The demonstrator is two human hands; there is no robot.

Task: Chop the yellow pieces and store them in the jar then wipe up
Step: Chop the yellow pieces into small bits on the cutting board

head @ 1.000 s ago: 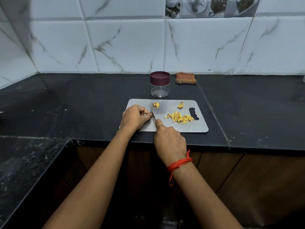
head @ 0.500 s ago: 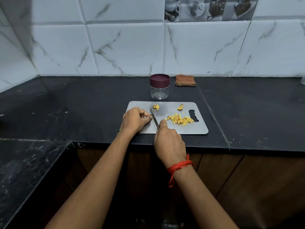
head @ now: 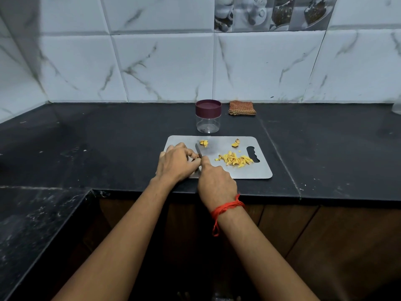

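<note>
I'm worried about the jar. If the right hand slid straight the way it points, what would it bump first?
The right hand would probably meet the yellow pieces by its knife tip; the jar sits farther back.

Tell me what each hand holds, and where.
The right hand grips the small steel knife by its handle, inside the fist. The left hand curls beside the blade; any piece under it is hidden.

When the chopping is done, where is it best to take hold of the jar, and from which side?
Probably the clear wall of the jar, below its dark red lid, reaching from the front over the cutting board. It stands upright and is round, so it can be wrapped sideways, leaving the lid free to unscrew. The folded cloth lies near its right side.
</note>
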